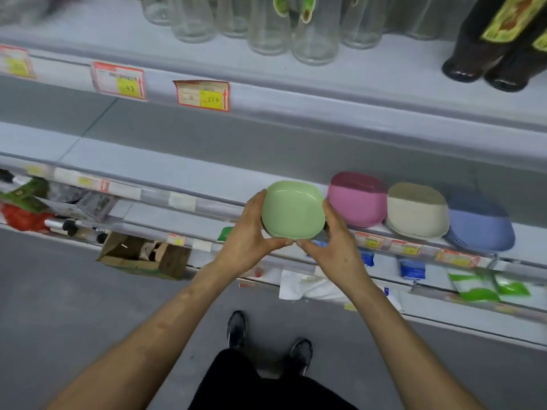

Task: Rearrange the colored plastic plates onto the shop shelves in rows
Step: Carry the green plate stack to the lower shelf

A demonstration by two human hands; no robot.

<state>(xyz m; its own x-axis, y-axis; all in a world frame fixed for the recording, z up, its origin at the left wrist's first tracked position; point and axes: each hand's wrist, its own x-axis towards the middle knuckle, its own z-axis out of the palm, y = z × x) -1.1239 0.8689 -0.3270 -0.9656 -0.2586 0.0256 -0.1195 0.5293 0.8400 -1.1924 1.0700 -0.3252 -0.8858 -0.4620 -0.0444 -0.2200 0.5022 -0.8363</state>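
A stack of green plates is held between both hands at the front edge of the middle shelf. My left hand grips its left rim and my right hand grips its right rim, thumbs meeting under the near edge. To the right along the shelf front stand a pink stack, a beige stack and a blue stack, side by side in a row.
The upper shelf holds clear glass bottles and dark bottles, with price tags on its edge. Lower shelves carry packets and a cardboard box. My feet stand on grey floor.
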